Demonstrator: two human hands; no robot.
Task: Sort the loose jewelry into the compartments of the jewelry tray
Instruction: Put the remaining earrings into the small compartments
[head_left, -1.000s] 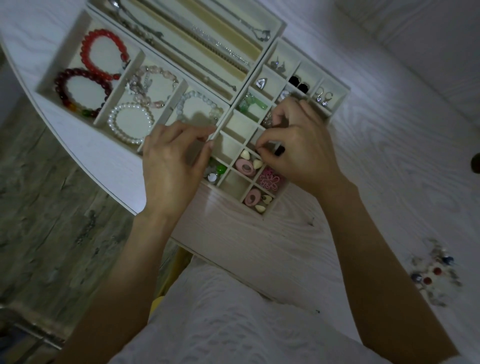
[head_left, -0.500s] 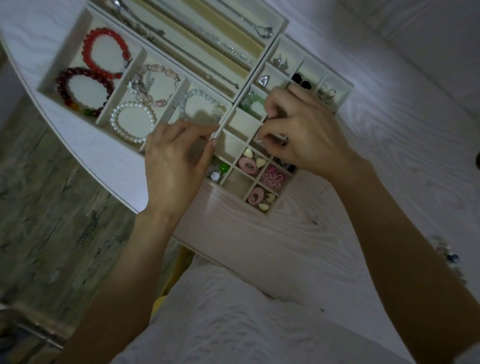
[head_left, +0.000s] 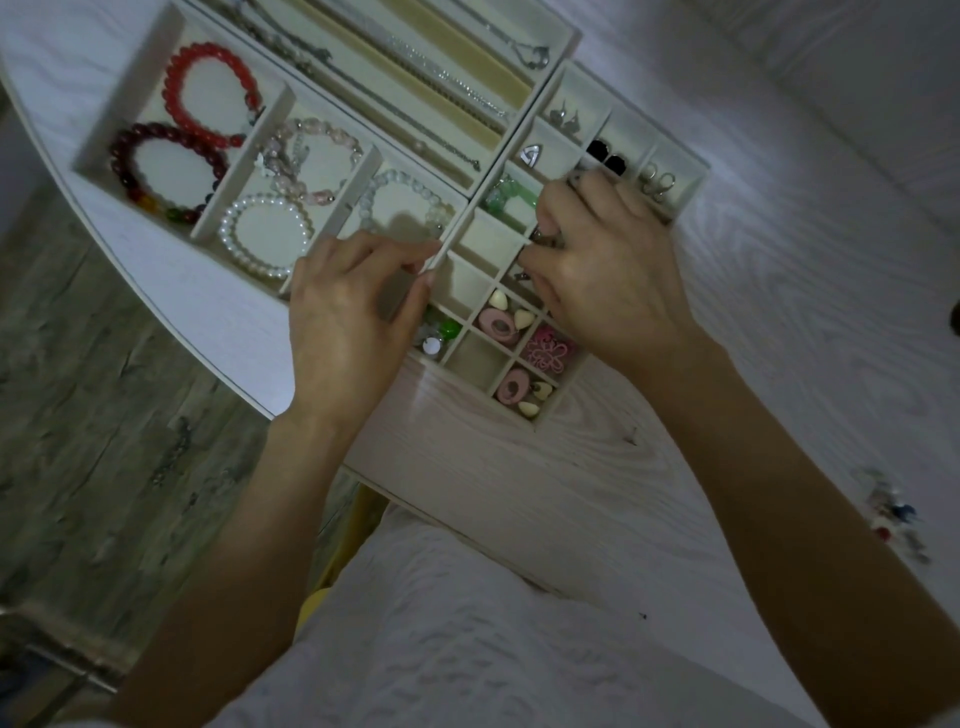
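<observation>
On table: jewelry tray (head_left: 550, 415) | bracelets (head_left: 208, 93) left | earrings (head_left: 605, 156) right

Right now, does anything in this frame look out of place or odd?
Only one thing: a small heap of loose jewelry lies on the table at the far right, well apart from the jewelry tray, unsorted. Inside the tray, pieces sit within their compartments; both hands work over the small ones.
</observation>
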